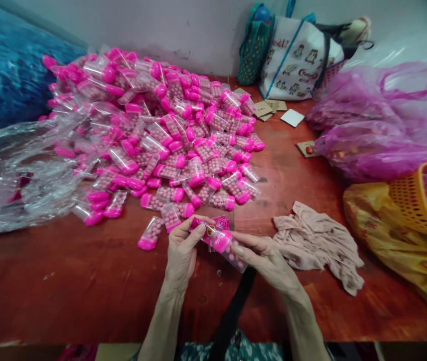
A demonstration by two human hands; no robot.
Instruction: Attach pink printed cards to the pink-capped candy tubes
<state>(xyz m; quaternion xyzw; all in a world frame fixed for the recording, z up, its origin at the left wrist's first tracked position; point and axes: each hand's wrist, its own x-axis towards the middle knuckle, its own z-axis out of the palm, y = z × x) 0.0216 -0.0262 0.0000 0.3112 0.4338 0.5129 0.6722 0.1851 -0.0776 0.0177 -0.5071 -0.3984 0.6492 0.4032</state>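
Observation:
Between my hands, above the near part of the red-brown table (96,286), is a clear container with a pink cap (224,241) and pink balls inside. My left hand (183,244) pinches a printed magenta wrapper (206,226) next to the cap. On the other side, my right hand (262,253) has its fingers closed around the container's clear body, which tilts down to the right. Just left of my left hand lies another pink-capped container (151,233). A large heap of similar containers (175,130) spreads behind it.
Clear plastic sheeting (43,175) and a blue bag (6,65) lie left. A crumpled cloth (316,238), a yellow basket (416,200) and purple plastic bags (382,120) are right. A white printed bag (292,60) and a green holder (253,55) stand against the wall.

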